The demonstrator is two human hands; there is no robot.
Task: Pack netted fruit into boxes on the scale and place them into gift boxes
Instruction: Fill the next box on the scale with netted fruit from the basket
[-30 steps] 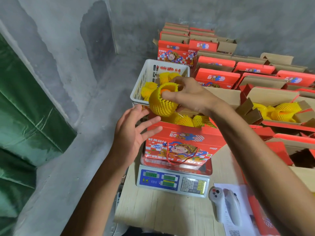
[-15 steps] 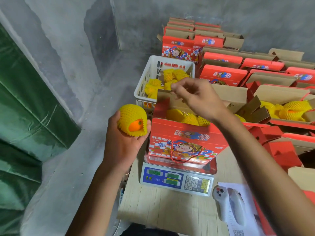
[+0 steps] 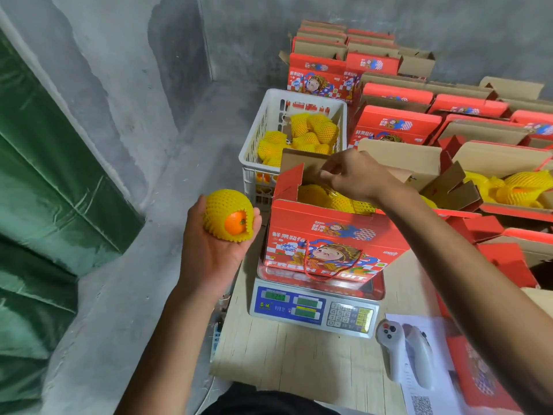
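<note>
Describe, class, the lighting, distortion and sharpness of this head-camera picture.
Head view: soft, even light, no hard shadows; wide-angle bending bows the green curtain and wall edges; the scale platter mirrors the box print; its display digits are too blurred to read; the netted orange in the left hand is sharp.

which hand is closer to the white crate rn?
Right. The right hand is over the back flap of the red box on the scale, just in front of the white crate. The left hand holds a netted orange lower left of it.
</note>
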